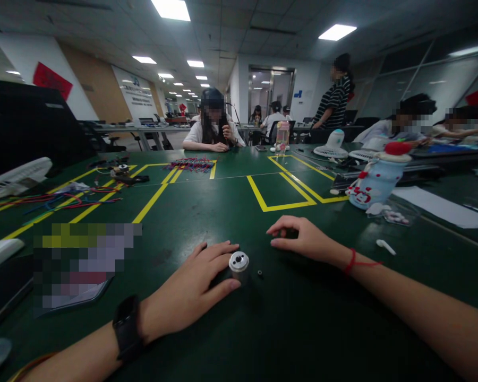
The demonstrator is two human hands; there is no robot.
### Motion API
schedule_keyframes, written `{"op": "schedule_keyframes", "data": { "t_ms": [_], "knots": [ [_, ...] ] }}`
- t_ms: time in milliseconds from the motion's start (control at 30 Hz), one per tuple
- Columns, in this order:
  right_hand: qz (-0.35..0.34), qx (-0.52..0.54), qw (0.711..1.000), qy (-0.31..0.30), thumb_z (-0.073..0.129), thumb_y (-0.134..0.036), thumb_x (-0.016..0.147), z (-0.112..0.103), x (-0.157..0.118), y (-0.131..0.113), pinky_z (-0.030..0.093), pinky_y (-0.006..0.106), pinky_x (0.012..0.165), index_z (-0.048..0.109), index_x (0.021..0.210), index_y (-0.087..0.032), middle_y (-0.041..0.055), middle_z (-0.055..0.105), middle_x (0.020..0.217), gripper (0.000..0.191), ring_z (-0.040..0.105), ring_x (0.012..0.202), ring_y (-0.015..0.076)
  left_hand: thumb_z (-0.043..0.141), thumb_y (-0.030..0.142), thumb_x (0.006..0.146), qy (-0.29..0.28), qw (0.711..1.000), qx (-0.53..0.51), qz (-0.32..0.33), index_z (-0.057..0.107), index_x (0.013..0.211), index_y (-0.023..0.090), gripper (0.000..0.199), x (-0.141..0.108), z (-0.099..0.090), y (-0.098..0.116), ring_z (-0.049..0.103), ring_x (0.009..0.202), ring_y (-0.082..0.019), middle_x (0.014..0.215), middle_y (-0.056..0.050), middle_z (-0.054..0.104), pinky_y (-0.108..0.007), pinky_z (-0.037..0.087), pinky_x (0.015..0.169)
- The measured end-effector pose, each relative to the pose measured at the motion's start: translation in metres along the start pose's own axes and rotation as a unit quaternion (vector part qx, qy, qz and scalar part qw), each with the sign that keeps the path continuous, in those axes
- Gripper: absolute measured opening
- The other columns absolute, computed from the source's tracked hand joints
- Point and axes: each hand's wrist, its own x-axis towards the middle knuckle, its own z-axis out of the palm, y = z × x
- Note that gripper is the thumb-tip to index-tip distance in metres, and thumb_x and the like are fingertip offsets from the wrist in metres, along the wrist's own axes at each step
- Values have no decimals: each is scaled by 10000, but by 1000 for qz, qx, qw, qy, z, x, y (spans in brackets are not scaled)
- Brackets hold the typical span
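I see the green table (231, 201) filling the view, its near edge cut off below. My left hand (191, 289) lies flat with fingers spread, thumb and forefinger bracketing a small upright metal cylinder (239, 263) and touching its side. My right hand (302, 239) rests well apart to the right, fingers curled down on something dark I can't make out, possibly a small part. A tiny black ring (259, 274) sits just beside the cylinder. A blurred-out patch hides what lies at left.
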Motion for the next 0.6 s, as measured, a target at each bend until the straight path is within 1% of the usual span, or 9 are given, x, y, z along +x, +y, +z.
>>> {"op": "schedule_keyframes", "data": {
  "t_ms": [67, 100, 133, 200, 233, 333, 400, 467, 600],
  "knots": [
    [-72, -26, 993, -89, 726, -407, 732, 7, -5, -15, 430, 317, 801, 717, 992, -234, 40, 632, 1007, 312, 568, 898, 176, 487, 396, 968, 1, 1000, 1, 2, 439, 1357, 348, 395, 0, -1, 0, 352, 1346, -283, 1470, -11, 408, -577, 177, 1114],
    [-103, -46, 987, -116, 721, -414, 741, 10, -7, -21, 415, 335, 841, 722, 976, -248, 36, 623, 1014, 288, 557, 939, 183, 490, 395, 967, 1, 1000, 1, 4, 443, 1354, 346, 393, 0, -1, -1, 352, 1345, -284, 1469, -14, 409, -578, 181, 1112],
    [-123, -63, 982, -127, 718, -411, 750, 14, -9, -25, 401, 349, 865, 730, 944, -256, 31, 619, 1000, 249, 550, 956, 186, 489, 394, 967, -2, 1000, 2, 7, 445, 1351, 345, 389, 0, -1, -1, 353, 1345, -283, 1468, -15, 411, -580, 177, 1112],
    [-138, -62, 982, -116, 698, -376, 782, 20, -9, -33, 403, 349, 863, 733, 890, -245, 24, 611, 956, 174, 552, 935, 175, 489, 396, 967, -2, 1000, 3, 9, 450, 1343, 340, 382, 0, -2, -2, 354, 1344, -281, 1466, -18, 414, -583, 165, 1114],
    [-137, -42, 985, -97, 685, -354, 800, 23, -8, -37, 416, 334, 846, 728, 883, -232, 23, 606, 937, 154, 558, 911, 163, 492, 395, 965, 1, 1000, 3, 9, 454, 1338, 336, 380, -1, -3, -3, 354, 1345, -283, 1465, -21, 415, -582, 168, 1114],
    [-124, 40, 992, 1, 661, -321, 826, 29, -4, -49, 448, 283, 793, 709, 904, -205, 25, 594, 923, 148, 569, 865, 136, 503, 395, 959, 11, 1000, 2, 10, 468, 1323, 331, 372, -2, -4, -3, 371, 1332, -291, 1451, -24, 431, -585, 185, 1107],
    [-132, 58, 989, 43, 664, -316, 824, 32, -2, -57, 449, 273, 795, 709, 905, -207, 26, 591, 937, 143, 569, 876, 134, 500, 380, 962, 13, 1000, 3, 12, 448, 1338, 338, 382, -2, -4, -2, 385, 1320, -288, 1444, -22, 438, -587, 187, 1104],
    [-150, 46, 987, 42, 664, -309, 824, 35, 0, -63, 445, 277, 806, 716, 902, -206, 27, 593, 940, 139, 565, 892, 138, 496, 362, 967, 11, 1000, 5, 19, 407, 1369, 349, 412, 1, -3, 0, 390, 1314, -281, 1444, -20, 435, -578, 197, 1102],
    [-161, 7, 987, 3, 643, -290, 839, 41, 3, -68, 441, 302, 821, 722, 908, -206, 32, 608, 912, 135, 563, 885, 148, 497, 355, 969, 12, 999, 9, 28, 372, 1394, 358, 443, 6, 0, -1, 397, 1301, -273, 1440, -28, 432, -558, 220, 1096]
  ]
}}
